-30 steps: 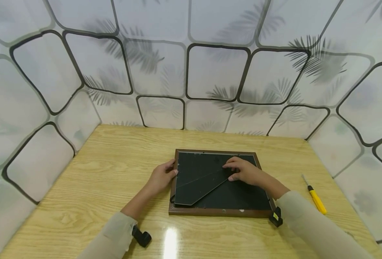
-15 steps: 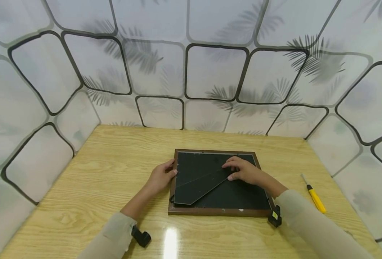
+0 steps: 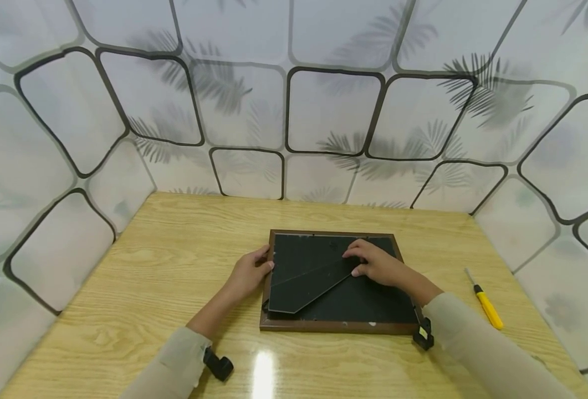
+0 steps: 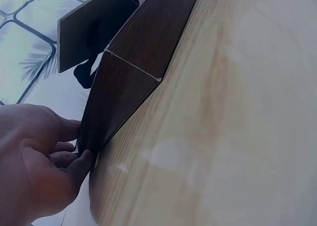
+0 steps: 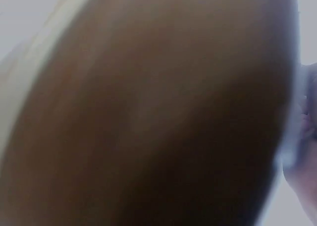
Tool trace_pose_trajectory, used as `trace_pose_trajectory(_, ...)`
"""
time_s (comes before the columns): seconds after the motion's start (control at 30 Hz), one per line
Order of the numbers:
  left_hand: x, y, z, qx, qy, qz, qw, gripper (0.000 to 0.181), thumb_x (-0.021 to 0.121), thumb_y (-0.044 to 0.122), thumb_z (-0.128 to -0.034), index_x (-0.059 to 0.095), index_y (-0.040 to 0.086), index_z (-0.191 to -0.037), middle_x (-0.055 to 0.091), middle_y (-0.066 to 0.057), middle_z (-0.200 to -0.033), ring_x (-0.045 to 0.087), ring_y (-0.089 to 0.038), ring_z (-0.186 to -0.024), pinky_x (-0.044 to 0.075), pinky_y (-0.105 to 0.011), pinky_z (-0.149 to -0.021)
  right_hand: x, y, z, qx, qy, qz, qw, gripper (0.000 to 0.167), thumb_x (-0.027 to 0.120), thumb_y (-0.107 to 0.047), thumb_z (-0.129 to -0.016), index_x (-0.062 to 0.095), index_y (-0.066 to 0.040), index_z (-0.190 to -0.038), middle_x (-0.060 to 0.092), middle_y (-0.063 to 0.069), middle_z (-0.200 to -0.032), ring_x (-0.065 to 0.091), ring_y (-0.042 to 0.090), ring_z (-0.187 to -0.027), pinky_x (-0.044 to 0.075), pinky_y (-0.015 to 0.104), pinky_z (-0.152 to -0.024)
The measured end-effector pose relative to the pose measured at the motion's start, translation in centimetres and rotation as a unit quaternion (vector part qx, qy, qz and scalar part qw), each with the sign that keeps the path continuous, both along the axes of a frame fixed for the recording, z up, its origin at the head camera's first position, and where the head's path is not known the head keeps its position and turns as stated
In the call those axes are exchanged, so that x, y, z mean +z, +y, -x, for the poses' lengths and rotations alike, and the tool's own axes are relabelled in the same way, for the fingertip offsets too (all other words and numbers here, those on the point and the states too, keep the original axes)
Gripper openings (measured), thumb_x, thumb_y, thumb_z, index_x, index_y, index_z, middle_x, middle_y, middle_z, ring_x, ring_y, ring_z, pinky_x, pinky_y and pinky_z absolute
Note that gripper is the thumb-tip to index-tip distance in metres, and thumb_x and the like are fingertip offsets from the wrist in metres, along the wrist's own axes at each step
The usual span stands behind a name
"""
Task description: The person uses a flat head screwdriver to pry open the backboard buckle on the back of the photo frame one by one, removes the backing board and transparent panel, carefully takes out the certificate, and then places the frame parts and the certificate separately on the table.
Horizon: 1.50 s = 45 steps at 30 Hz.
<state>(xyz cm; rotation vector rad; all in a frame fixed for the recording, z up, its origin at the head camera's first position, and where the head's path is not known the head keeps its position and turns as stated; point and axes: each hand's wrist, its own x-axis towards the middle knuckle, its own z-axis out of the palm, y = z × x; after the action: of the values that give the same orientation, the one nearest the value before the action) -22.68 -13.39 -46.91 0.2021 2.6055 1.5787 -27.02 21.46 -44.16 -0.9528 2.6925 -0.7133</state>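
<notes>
A brown picture frame (image 3: 343, 327) lies back side up on the table, its black backing board (image 3: 368, 307) showing. On the board is a black easel stand (image 3: 294, 296), a long flap whose wide end stands a little off the backing. My right hand (image 3: 378, 265) pinches the stand's narrow end between thumb and fingers. My left hand (image 3: 246, 274) grips the frame's left side; in the left wrist view its fingertips meet the frame's side wall (image 4: 114, 99), and the stand (image 4: 94, 28) juts out above. The right wrist view is mostly a dark blur.
A yellow-handled screwdriver (image 3: 488, 310) lies on the wooden table (image 3: 184, 238) to the right of the frame. A patterned wall covering (image 3: 333, 111) encloses the table at the back and both sides.
The wide end of the stand has risen very slightly from the backing. Both hands keep nearly the same places, and the frame stays put.
</notes>
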Motion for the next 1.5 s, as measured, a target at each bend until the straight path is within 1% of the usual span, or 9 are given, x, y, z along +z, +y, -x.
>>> trace_pose_trajectory(0.17,-0.2,0.1,0.0,0.0,-0.001,-0.002,1.0,0.056,0.058,0.01,-0.102,0.038,-0.001,-0.153,0.057,-0.022,-0.141,0.056,-0.034,-0.13,0.049,-0.047,-0.106,0.2,-0.1,0.2,0.016,0.021,-0.016,0.9995,0.036,0.068,-0.01,-0.095,0.063,-0.005,-0.131,0.054,0.012,-0.131,0.054,0.032,-0.122,0.047,0.052,-0.1)
trace_pose_trajectory(0.3,0.0,0.1,0.0,0.001,-0.001,-0.001,1.0,0.056,0.059,0.011,-0.1019,0.039,0.0,-0.153,0.057,-0.021,-0.142,0.056,-0.033,-0.13,0.049,-0.046,-0.106,0.4,-0.1,0.4,0.031,0.044,-0.021,0.9984,0.036,0.069,-0.009,-0.095,0.063,-0.004,-0.129,0.055,0.012,-0.128,0.055,0.031,-0.12,0.048,0.051,-0.1)
trace_pose_trajectory(0.6,0.3,-0.1,-0.1,0.001,-0.005,0.013,0.9999,0.057,0.059,0.013,-0.1021,0.038,0.0,-0.154,0.055,-0.02,-0.146,0.053,-0.033,-0.135,0.045,-0.048,-0.11,0.6,-0.4,0.8,0.053,0.063,-0.033,0.996,0.035,0.069,-0.009,-0.094,0.064,-0.004,-0.129,0.056,0.011,-0.127,0.056,0.03,-0.118,0.049,0.049,-0.097)
trace_pose_trajectory(0.83,0.1,0.0,-0.2,-0.003,-0.002,0.014,0.9999,0.058,0.058,0.013,-0.1029,0.035,0.0,-0.155,0.051,-0.022,-0.149,0.05,-0.034,-0.137,0.044,-0.049,-0.111,0.9,-0.3,0.9,0.06,0.071,-0.055,0.9942,0.036,0.069,-0.011,-0.095,0.063,-0.004,-0.13,0.056,0.012,-0.129,0.056,0.031,-0.12,0.05,0.049,-0.098)
trace_pose_trajectory(1.0,0.3,0.1,-0.2,-0.01,-0.005,0.012,0.9999,0.059,0.056,0.014,-0.104,0.032,0.0,-0.156,0.047,-0.022,-0.152,0.048,-0.036,-0.139,0.043,-0.05,-0.112,1.8,-0.4,0.8,0.071,0.092,-0.053,0.9919,0.035,0.069,-0.01,-0.094,0.064,-0.002,-0.128,0.057,0.013,-0.128,0.057,0.032,-0.119,0.05,0.049,-0.099)
trace_pose_trajectory(1.13,0.5,0.0,-0.2,0.0,-0.008,0.014,0.9999,0.059,0.056,0.015,-0.104,0.033,0.003,-0.156,0.048,-0.021,-0.152,0.047,-0.035,-0.14,0.042,-0.05,-0.112,2.6,-0.6,0.9,0.075,0.11,-0.048,0.9899,0.035,0.071,-0.01,-0.093,0.065,-0.001,-0.126,0.058,0.013,-0.127,0.057,0.031,-0.119,0.049,0.049,-0.099)
trace_pose_trajectory(1.2,0.4,0.0,-0.3,0.002,-0.006,0.016,0.9999,0.059,0.057,0.015,-0.1038,0.033,0.003,-0.156,0.048,-0.021,-0.152,0.046,-0.035,-0.14,0.041,-0.05,-0.113,2.6,-0.7,0.9,0.077,0.104,-0.052,0.9902,0.035,0.07,-0.011,-0.094,0.065,0.0,-0.127,0.058,0.014,-0.128,0.056,0.032,-0.119,0.049,0.049,-0.099)
trace_pose_trajectory(1.33,0.3,0.1,-0.3,-0.002,-0.009,0.014,0.9999,0.059,0.057,0.015,-0.1036,0.034,0.002,-0.156,0.045,-0.021,-0.153,0.044,-0.036,-0.142,0.039,-0.051,-0.115,2.3,-0.5,0.7,0.067,0.076,-0.068,0.9925,0.036,0.069,-0.012,-0.095,0.063,0.0,-0.129,0.056,0.014,-0.13,0.055,0.032,-0.122,0.049,0.049,-0.1)
trace_pose_trajectory(1.5,0.2,0.2,-0.3,0.001,-0.009,0.016,0.9998,0.058,0.057,0.017,-0.1036,0.035,0.001,-0.155,0.044,-0.021,-0.154,0.041,-0.036,-0.144,0.037,-0.05,-0.116,1.9,0.2,0.5,0.056,0.077,-0.07,0.9931,0.036,0.069,-0.01,-0.095,0.063,-0.001,-0.129,0.056,0.014,-0.13,0.056,0.032,-0.121,0.05,0.049,-0.098)
